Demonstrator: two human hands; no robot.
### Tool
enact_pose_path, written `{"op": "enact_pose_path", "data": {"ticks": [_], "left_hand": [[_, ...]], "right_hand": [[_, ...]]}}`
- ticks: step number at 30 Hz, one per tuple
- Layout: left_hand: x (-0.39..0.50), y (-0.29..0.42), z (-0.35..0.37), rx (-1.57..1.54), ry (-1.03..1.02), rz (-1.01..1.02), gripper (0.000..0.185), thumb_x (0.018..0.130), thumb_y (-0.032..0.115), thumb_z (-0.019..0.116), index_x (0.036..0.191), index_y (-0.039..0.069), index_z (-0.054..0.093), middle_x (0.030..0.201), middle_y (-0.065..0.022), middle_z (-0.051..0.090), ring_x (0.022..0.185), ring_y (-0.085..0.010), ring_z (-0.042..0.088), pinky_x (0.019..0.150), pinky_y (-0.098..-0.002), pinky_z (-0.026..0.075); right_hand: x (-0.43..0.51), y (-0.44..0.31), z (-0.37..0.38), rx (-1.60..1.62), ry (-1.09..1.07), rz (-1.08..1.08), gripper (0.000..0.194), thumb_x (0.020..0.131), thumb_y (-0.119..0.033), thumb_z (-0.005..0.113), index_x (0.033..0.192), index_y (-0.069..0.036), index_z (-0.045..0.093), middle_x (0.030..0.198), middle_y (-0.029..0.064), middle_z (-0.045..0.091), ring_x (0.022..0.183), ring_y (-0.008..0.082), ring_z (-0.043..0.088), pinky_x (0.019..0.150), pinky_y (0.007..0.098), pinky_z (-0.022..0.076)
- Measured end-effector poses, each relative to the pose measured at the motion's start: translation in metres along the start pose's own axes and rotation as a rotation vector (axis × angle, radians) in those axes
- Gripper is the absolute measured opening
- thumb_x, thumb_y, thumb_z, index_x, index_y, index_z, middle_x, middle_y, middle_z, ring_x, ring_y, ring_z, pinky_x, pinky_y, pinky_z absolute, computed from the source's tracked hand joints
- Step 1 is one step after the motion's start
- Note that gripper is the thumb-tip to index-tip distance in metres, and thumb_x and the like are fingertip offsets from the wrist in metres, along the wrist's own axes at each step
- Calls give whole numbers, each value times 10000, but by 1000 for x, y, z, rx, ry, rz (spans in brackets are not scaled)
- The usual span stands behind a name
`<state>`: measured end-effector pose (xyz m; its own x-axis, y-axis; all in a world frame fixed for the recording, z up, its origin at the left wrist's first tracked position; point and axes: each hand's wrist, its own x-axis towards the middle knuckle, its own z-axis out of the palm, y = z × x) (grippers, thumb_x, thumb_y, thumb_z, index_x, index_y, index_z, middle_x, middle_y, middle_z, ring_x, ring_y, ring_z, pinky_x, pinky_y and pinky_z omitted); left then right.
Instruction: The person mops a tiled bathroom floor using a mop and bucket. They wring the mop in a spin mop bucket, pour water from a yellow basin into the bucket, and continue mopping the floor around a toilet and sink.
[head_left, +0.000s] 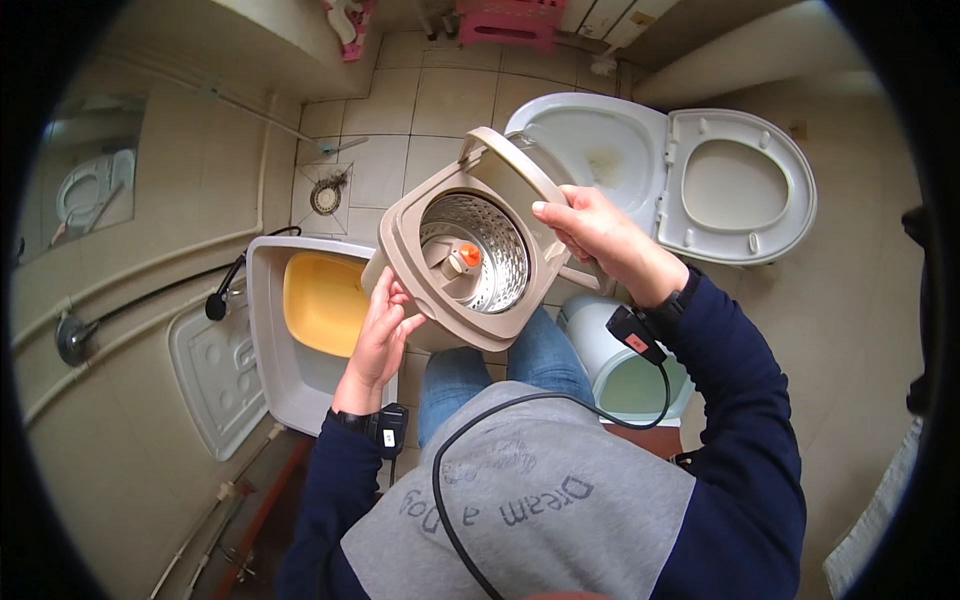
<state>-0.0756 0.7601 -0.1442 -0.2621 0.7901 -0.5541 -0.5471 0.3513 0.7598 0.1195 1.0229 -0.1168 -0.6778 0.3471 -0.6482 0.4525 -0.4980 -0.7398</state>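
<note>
A beige plastic spin mop bucket (401, 247) is held up in front of me, tilted with its opening toward me. Inside sits a perforated steel spin basket (510, 244) with an orange-topped hub (469, 255) at its centre. The bucket's looped handle (517, 154) stands raised, and my right hand (589, 221) grips it at its right end. My left hand (382, 330) holds the near left side of the bucket, fingers spread along its wall. The bucket's far right side overlaps the toilet bowl (577, 120) in view.
A raised toilet seat (802, 187) stands at the right. On the left, a grey tub (274, 360) holds a yellow basin (322, 300). A white bin with a green opening (637, 386) is beside my leg. A floor drain (326, 196) lies ahead. A black cable (442, 480) crosses my front.
</note>
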Motion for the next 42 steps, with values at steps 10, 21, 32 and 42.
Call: {"op": "enact_pose_path", "data": {"ticks": [10, 21, 32, 42], "left_hand": [[12, 22, 15, 46, -69, -26, 909, 821, 388, 642, 1491, 47, 132, 1244, -30, 361, 1195, -157, 356, 1012, -415, 356], [16, 50, 37, 164, -141, 35, 945, 772, 429, 651, 1480, 19, 179, 1253, -37, 371, 1190, -159, 359, 984, -328, 346], [27, 83, 65, 287, -240, 79, 960, 739, 506, 665, 1473, 60, 235, 1268, -1, 396, 1166, -116, 387, 920, -279, 394], [25, 94, 73, 329, -357, 181, 869, 781, 466, 656, 1454, 63, 281, 1257, 10, 416, 1146, -110, 401, 895, -275, 406]], "right_hand": [[-12, -1, -4, 38, 104, 9, 273, 871, -290, 593, 917, -21, 576, 644, -17, 498, 506, 58, 412, 441, 240, 325], [-29, -1, 0, 102, 180, -41, 322, 856, -295, 592, 956, 12, 593, 698, 7, 536, 549, 86, 468, 471, 257, 365], [-47, -11, 0, 98, 315, -194, 355, 830, -276, 615, 886, 73, 639, 743, 74, 617, 697, 138, 568, 625, 314, 445], [-69, -5, -2, 54, 392, -336, 276, 874, -319, 601, 861, -43, 592, 621, -39, 468, 486, 46, 396, 408, 216, 308]]}}
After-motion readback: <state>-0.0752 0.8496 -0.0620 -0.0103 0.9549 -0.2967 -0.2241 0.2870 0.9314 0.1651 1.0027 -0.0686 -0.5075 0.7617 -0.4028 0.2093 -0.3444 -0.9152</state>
